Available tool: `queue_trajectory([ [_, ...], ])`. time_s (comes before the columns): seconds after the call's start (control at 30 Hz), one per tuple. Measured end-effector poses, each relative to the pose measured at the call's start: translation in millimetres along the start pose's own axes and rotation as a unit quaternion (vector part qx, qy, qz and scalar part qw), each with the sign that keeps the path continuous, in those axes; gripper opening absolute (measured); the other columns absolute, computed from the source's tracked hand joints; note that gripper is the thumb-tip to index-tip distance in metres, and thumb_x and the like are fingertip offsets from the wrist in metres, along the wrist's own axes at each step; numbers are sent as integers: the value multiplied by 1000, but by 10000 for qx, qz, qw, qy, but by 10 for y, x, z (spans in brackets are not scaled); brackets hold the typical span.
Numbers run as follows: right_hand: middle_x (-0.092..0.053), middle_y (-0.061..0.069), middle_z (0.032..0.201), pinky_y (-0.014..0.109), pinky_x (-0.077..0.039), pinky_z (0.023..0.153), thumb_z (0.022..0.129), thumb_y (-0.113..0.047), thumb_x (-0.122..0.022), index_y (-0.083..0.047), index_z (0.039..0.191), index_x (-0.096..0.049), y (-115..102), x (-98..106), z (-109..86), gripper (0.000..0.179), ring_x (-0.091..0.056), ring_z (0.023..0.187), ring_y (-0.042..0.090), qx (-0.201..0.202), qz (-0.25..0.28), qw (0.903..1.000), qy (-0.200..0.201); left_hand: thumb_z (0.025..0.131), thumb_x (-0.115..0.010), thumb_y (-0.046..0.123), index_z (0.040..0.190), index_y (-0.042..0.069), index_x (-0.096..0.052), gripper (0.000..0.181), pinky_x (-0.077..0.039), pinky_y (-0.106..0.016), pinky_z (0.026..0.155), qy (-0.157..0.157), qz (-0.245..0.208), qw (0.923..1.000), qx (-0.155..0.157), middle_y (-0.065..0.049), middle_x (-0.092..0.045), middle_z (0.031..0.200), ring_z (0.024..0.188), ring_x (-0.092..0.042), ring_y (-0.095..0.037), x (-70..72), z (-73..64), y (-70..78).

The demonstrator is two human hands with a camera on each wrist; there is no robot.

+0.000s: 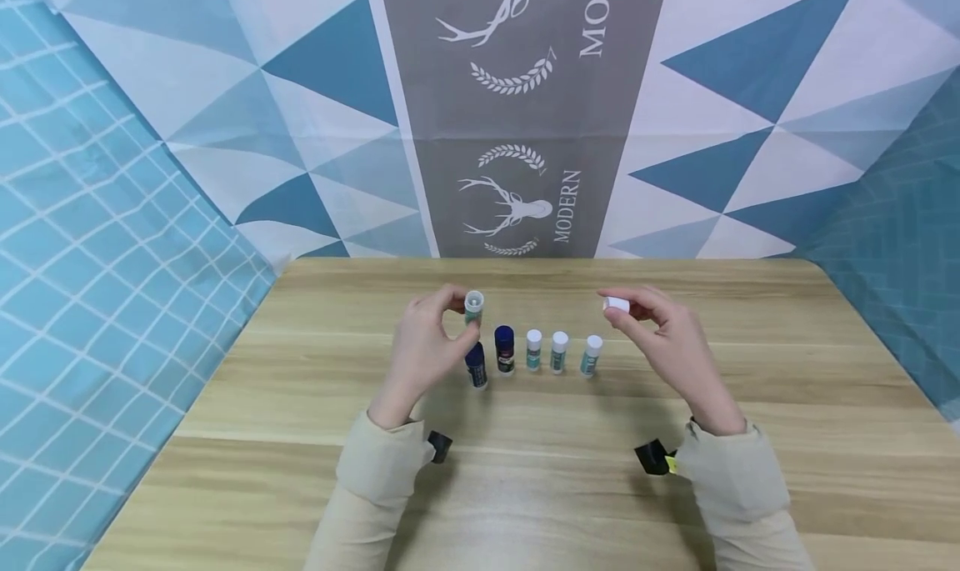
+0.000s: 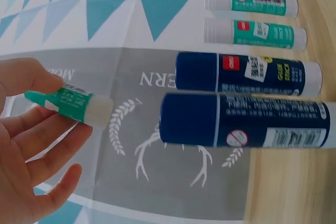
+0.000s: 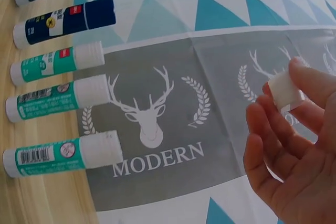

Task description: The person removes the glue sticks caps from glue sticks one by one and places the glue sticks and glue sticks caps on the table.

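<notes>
**Glue stick in one grip, its cap apart in the other**

My left grip point(image 1: 433, 336) pinches a small green glue stick point(image 1: 473, 304) between thumb and fingers, with the remaining fingers loose. It is held clear of the table point(image 1: 540, 479), tilted a little, its uncapped end up. My right grip point(image 1: 662, 328) closes thumb and forefinger on a white cap point(image 3: 286, 91), well apart from the tube.

With the two separated, I judge the care lies in light, steady pressure: firm enough on the tube's body that it doesn't twist, gentle enough on the cap that it doesn't squirt out sideways. I should keep my fingertips off the open rim and the cap's mouth; I can't tell which way that mouth faces, so I'd check it before bringing the two into line. Straight along the axis is best, with no rocking.

The nearest blue glue stick point(image 1: 477, 366) stands just below my left grip, beside a second blue glue stick point(image 1: 505, 351) and a row of three capped sticks point(image 1: 558, 353). A dropped wrist could topple them, so I'd stay high.
</notes>
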State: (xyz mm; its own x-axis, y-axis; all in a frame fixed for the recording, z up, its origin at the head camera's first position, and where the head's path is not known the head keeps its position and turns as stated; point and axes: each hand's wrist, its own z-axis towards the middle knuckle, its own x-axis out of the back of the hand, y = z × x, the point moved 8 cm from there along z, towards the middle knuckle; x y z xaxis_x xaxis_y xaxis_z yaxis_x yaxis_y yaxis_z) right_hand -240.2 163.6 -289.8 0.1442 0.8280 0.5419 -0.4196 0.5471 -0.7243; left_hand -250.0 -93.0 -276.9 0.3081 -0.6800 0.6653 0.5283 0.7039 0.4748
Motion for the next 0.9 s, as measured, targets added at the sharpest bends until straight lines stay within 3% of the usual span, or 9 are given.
queue_trajectory([
  [0.2,-54,-1,101,16,-42,74,89,-22,-58,-15,117,-62,88,0,19,30,-49,83,7,0,-106,9999,31,72,-66,9,94,10,-62,22,-46,-40,80,-8,-199,9991,373,-5,-67,88,87,-63,-24,-18,-18,-201],
  [0.53,-57,11,99,10,-42,66,81,-7,-66,-3,118,-53,232,27,73,39,-56,82,19,-254,-342,9986,328,73,-68,10,96,9,-61,24,-45,-41,85,-290,-350,9934,1053,-6,-66,92,90,-61,-22,-104,-22,-515],
  [0.73,-60,10,100,12,-44,62,78,-5,-69,-5,103,-62,341,20,70,26,-61,80,23,-430,-658,9961,400,75,-67,10,96,8,-60,22,-45,-42,84,-472,-425,9896,1289,-9,-66,94,90,-61,-26,-171,-43,-654],
  [0.9,-61,11,103,16,-46,63,77,-5,-70,-7,102,-65,429,-11,75,26,-61,79,23,-455,-878,9945,346,76,-66,11,95,7,-60,21,-45,-42,83,-630,-476,9850,1537,-10,-65,94,91,-61,-29,-257,-71,-781],
])
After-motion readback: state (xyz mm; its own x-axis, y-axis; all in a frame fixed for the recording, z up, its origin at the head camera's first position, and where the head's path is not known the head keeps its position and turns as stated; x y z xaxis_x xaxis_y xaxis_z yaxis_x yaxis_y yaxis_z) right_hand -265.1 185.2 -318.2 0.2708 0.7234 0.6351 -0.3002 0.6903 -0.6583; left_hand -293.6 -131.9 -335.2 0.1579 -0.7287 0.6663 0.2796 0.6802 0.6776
